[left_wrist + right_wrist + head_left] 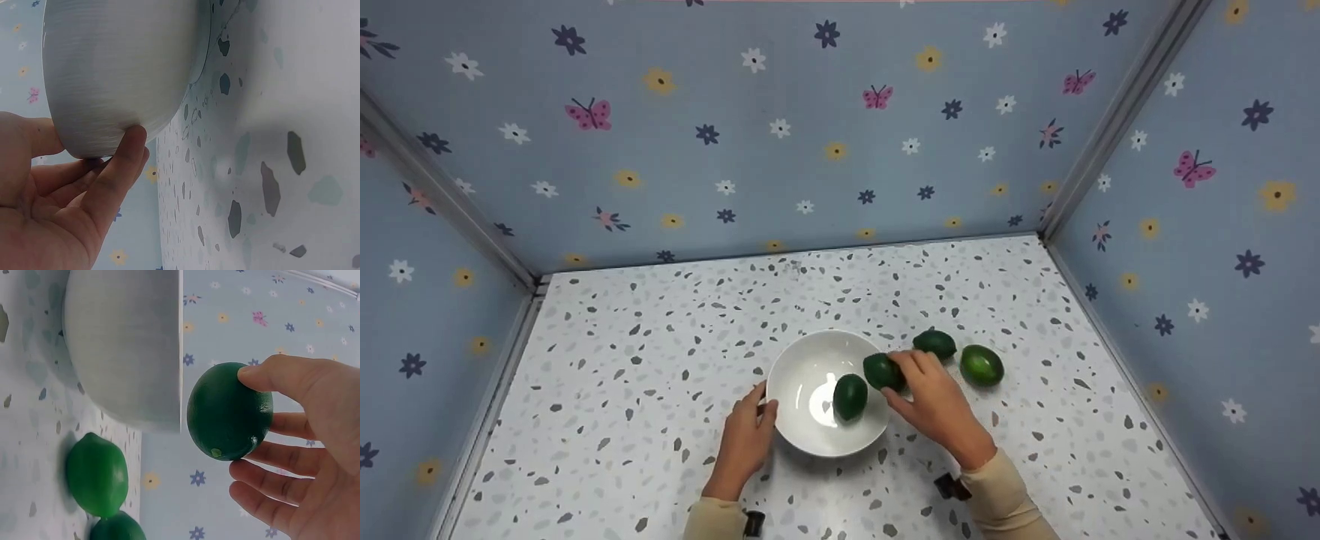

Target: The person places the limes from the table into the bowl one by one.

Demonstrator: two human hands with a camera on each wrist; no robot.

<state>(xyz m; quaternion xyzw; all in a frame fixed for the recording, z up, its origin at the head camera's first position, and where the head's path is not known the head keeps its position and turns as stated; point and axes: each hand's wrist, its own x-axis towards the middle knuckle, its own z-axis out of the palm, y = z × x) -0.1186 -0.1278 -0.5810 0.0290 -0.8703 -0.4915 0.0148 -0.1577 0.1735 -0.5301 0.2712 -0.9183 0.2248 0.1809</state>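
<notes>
My left hand (746, 439) holds a white bowl (802, 360) at its left side. In the left wrist view its thumb is at the rim and the fingertips touch the outer wall. My right hand (937, 397) pinches a dark green lime (228, 413) between thumb and fingers. That lime is just above the bowl's right rim. Another dark green lime (850, 397) lies inside the bowl, right of its middle. To the right of the bowl, a dark lime (936, 344) and a brighter green lime (982, 366) rest on the table.
A white speckled tabletop (622, 375) lies under everything. Blue panels with flowers and butterflies (780, 97) close off the back and both sides, with grey metal strips (1110, 127) at the corners. Dark clips (952, 486) show at both sleeves.
</notes>
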